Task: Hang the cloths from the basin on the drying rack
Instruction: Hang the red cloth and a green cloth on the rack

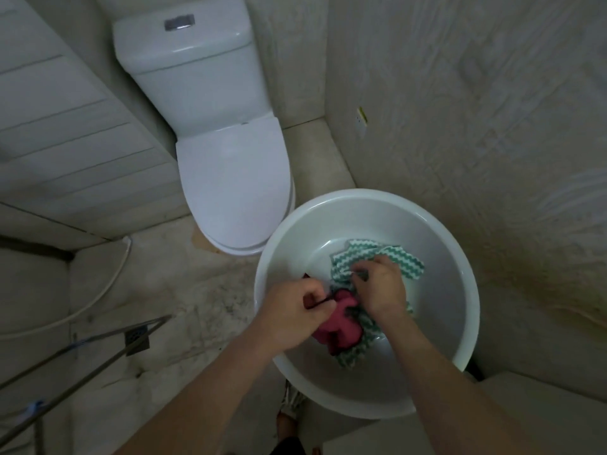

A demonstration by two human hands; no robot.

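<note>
From the head view, a round white basin (441, 300) sits on the floor in the lower right of the centre of the frame, just beside the front of a white toilet (230, 165) that fills the upper middle. Two cloths lie crumpled together on the basin's bottom. A green-and-white zigzag cloth (394, 257) spreads toward the upper right of the bowl and runs down under the other. A pink cloth (341, 338) is bunched on top of it nearer the bottom edge of the frame.

Both forearms come in from the bottom of the frame. The left hand (289, 313) hovers over the basin's left rim with its fingers curled, thumb and forefinger pinching a dark edge of the pink cloth. The bulk of that cloth lies just right of and below the pinch, partly under the hand. The right hand (381, 287) is inside the bowl, fingers bent down, nipping a fold of the green-and-white zigzag cloth at its fingertips. That cloth fans out above and to the right of the grip and trails below the wrist.

The thin metal bars of the drying rack (108, 343) slant across the lower left, well apart from the basin. A square floor drain (136, 338) shows behind them, and a pale hose (108, 284) curves across the floor at left
</note>
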